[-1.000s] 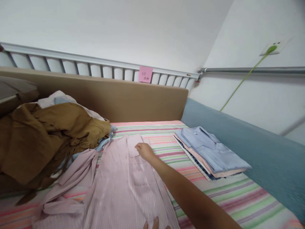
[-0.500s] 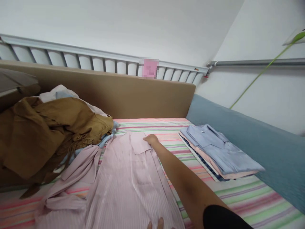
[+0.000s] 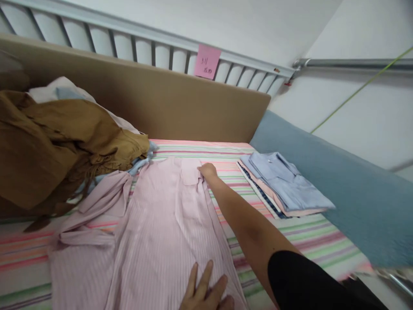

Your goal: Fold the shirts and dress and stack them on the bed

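Observation:
A pale pink striped shirt (image 3: 155, 215) lies spread out on the bed, one sleeve (image 3: 103, 206) rumpled out to the left. At its far right corner my right hand (image 3: 209, 170) is closed, pinching the edge beside a folded flap that looks like a cuff (image 3: 189, 171). My left hand (image 3: 206, 290) rests at the bottom of the view over the lower right part of the shirt, fingers spread and seemingly flat on the cloth; its palm is cut off by the frame.
A stack of folded clothes, a light blue shirt (image 3: 284, 181) on top, sits to the right by a blue padded side panel (image 3: 316, 168). Brown clothing (image 3: 71, 133) is heaped at the left. The striped sheet (image 3: 200, 147) ends at a tan headboard (image 3: 180, 107); a pink note (image 3: 207, 61) hangs behind.
The view has tilted down and shifted. My left hand has come further into view, its fingers spread over the shirt. My right hand keeps hold of the shirt's far corner.

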Tool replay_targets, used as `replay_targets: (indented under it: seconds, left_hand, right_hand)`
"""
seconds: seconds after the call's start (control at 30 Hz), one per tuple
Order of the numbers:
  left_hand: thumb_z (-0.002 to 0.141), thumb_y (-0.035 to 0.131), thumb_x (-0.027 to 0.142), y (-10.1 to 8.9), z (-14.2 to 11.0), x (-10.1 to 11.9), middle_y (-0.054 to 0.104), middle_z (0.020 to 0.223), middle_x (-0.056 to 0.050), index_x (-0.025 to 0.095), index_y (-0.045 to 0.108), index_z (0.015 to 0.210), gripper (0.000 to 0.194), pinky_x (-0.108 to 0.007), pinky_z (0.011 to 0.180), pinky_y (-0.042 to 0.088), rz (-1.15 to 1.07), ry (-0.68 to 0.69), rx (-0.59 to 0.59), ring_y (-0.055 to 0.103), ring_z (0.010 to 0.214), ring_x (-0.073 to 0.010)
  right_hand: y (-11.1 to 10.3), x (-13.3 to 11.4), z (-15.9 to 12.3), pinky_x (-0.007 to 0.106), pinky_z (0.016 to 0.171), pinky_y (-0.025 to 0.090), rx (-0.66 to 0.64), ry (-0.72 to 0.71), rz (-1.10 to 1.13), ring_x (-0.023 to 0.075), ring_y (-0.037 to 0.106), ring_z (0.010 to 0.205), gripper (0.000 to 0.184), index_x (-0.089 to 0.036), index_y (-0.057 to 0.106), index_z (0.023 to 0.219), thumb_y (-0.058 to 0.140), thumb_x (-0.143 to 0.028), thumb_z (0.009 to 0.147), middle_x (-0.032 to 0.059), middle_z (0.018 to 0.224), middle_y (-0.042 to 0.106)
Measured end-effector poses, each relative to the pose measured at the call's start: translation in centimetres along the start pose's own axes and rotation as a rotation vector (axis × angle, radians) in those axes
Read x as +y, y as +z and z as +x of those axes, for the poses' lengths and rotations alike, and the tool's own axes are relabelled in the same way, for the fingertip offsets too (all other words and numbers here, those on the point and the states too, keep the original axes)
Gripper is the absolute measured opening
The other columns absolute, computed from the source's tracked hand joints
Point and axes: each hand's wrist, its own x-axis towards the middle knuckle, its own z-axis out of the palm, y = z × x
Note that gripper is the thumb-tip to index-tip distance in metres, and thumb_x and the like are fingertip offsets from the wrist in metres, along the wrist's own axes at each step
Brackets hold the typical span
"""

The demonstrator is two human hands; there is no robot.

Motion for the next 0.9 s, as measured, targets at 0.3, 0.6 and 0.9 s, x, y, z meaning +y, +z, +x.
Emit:
replay_targets:
  seconds: [0.3,0.6,0.9]
  left_hand:
    - [0.082,0.059,0.034,-1.9,0.9,0.1,0.051,0.133,0.007,0.031,0.061,0.102,0.021,-0.049,0.115,0.003,-0.100,0.057,-0.015,0.033,0.132,-0.0247]
    - [0.083,0.055,0.025,-3.8,2.0,0.7,0.040,0.142,-0.006,0.024,0.059,0.107,0.025,-0.051,0.105,0.033,-0.299,0.012,-0.204,0.025,0.135,-0.0300]
    - [0.085,0.049,0.022,-7.0,3.1,-2.5,0.037,0.144,-0.007,0.026,0.040,0.132,0.048,-0.056,0.106,0.029,-0.413,-0.466,-0.356,0.020,0.137,-0.0258]
  right_hand:
    - [-2.3,-1.0,-1.0,0.022,0.069,0.043,0.107,0.003,0.086,0.0160,0.062,0.091,0.033,-0.023,0.061,0.104,0.054,-0.042,0.079,0.0036,0.105,0.067]
    - [-0.3,0.3,-0.9,0.029,0.080,0.043,0.015,-0.004,0.020,0.0226,0.058,0.101,0.034,-0.016,0.063,0.102,0.057,-0.039,0.078,0.0108,0.109,0.065]
    - [-4.1,7.4,-16.9,0.035,0.104,0.033,0.090,-0.596,0.030,0.0212,0.044,0.122,0.043,-0.013,0.051,0.124,0.045,-0.036,0.088,0.0133,0.129,0.052]
